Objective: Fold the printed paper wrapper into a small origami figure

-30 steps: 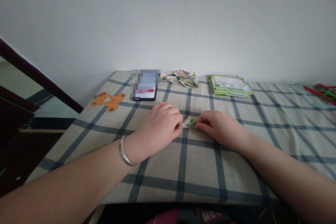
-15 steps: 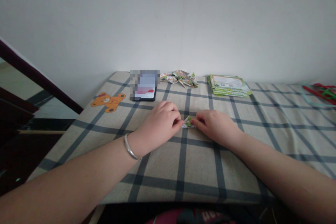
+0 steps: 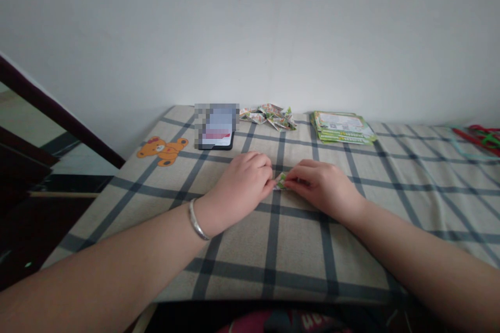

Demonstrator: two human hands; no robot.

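Between my two hands, low over the checked tablecloth (image 3: 242, 265), is a small folded piece of printed paper (image 3: 279, 182), green and white. My left hand (image 3: 246, 182), with a silver bangle at its wrist, pinches the paper's left end. My right hand (image 3: 322, 182) has its thumb and fingers closed on the right end. The fingers cover much of the paper, so its full shape is hidden. Beyond the hands lies a small heap of folded paper pieces (image 3: 269, 115) in similar print.
A phone (image 3: 216, 138), partly pixelated, lies at the back left near an orange bear picture (image 3: 164, 151). Right of the folded pieces is a stack of green printed sheets (image 3: 344, 127). Red and green items (image 3: 482, 138) sit at the far right. A white wall (image 3: 273, 36) borders the table's back.
My right hand has shifted slightly left along the paper, its fingers changing their pinch. Less of the paper shows between the hands. My left hand has moved only a little.
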